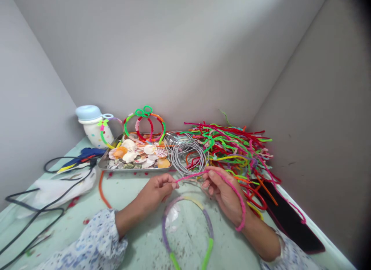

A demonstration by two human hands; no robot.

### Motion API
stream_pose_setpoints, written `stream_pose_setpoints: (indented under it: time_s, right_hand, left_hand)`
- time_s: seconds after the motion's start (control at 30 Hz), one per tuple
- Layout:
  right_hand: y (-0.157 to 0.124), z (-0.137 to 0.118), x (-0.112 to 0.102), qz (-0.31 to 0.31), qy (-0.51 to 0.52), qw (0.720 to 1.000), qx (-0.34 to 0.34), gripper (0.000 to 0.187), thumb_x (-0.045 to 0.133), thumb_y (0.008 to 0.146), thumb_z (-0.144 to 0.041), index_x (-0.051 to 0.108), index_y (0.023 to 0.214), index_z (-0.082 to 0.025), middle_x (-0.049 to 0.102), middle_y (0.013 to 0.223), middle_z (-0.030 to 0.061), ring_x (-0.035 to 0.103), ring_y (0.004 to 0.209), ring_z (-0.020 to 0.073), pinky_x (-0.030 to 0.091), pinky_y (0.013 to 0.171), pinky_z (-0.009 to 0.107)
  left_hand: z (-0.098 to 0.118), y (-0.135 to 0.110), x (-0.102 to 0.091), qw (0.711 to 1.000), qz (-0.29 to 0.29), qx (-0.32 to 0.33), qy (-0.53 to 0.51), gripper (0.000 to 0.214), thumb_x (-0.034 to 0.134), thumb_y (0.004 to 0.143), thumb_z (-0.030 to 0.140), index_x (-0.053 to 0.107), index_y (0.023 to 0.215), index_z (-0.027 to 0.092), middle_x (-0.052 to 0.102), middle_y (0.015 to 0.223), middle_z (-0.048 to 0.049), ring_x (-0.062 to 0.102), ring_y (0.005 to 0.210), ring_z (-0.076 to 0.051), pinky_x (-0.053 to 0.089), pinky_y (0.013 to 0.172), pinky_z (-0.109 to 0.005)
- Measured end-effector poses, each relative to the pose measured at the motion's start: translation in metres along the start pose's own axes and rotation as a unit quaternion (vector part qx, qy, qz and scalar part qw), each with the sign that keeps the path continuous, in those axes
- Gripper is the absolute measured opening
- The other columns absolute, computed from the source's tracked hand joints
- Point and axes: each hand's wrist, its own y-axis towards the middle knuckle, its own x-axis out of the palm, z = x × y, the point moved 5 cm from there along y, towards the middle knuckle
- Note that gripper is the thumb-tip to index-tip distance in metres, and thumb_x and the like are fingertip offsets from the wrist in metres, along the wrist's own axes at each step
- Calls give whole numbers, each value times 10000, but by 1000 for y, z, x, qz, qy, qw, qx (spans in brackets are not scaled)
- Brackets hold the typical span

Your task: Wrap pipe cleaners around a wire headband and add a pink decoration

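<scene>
Between my two hands runs a pink pipe cleaner (pixel 191 176). One end is pinched in the closed fingertips of my left hand (pixel 160 187). My right hand (pixel 222 190) grips it farther along between thumb and forefinger, and its loose part curves down over the back of that hand to the wrist. On the table below lies a headband (pixel 209 219) wrapped in purple, cream and green fuzzy sections, its open ends toward me. Neither hand touches it. A coil of grey wire (pixel 189 156) sits just beyond my hands.
A metal tray (pixel 136 170) of seashells stands behind my left hand, with wrapped headbands (pixel 145 125) propped on it. Colourful pipe cleaners (pixel 232 146) are heaped at the back right. A white bottle (pixel 94 127), black cable (pixel 43 210), plastic bag (pixel 66 187) and blue-handled tool (pixel 84 156) lie left.
</scene>
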Motion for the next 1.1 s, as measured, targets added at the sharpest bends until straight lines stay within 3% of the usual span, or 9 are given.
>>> stream_pose_setpoints:
  time_s: [0.17,0.37,0.53,0.7,0.8,0.93,1.1]
  right_hand:
    - [6,-7,-7,57,-13,998,-15,375,705,744,-527,697,842,-164,667,712,42,595,573,139,417,431,214]
    - [9,-14,-12,44,-3,999,25,338,746,720,-478,670,732,-149,628,605,12,545,489,101,394,430,198]
    - [14,-16,-11,8,5,998,64,341,776,693,-445,673,764,-128,633,652,15,546,502,86,389,427,177]
    - [16,-31,-10,-3,4,1000,16,361,754,728,-407,686,968,-146,646,746,15,560,555,83,398,435,161]
    - [14,-42,-12,23,3,1000,-8,314,750,725,-416,686,884,-153,649,744,19,556,551,86,402,428,165]
    - [16,-55,-17,12,-54,998,-8,317,736,725,-455,687,790,-149,662,696,30,562,512,93,395,413,182]
    - [19,-68,-30,9,-208,978,-7,366,700,747,-510,674,640,-162,643,579,39,554,462,111,395,397,214]
  left_hand:
    - [-3,0,2,1000,-25,14,7,219,585,805,367,565,746,157,363,495,88,266,451,-77,182,460,-226]
    - [-5,-5,7,996,-66,44,35,260,572,849,397,556,747,158,405,569,66,312,497,-83,210,486,-229]
    - [-8,-4,6,997,-61,35,27,263,580,845,394,559,737,155,398,545,69,294,480,-79,190,472,-231]
    - [-9,-2,6,999,-42,13,-7,231,596,821,371,561,736,159,374,491,84,272,443,-73,176,450,-227]
    - [-9,-2,5,999,-30,18,-1,224,593,819,367,559,735,162,369,489,86,277,447,-76,188,454,-221]
    - [-8,-3,2,999,-32,34,22,235,577,835,380,569,752,160,386,520,77,304,477,-85,219,478,-217]
    - [-3,-7,4,994,-54,60,69,253,544,865,381,555,737,163,395,562,65,309,511,-93,219,497,-222]
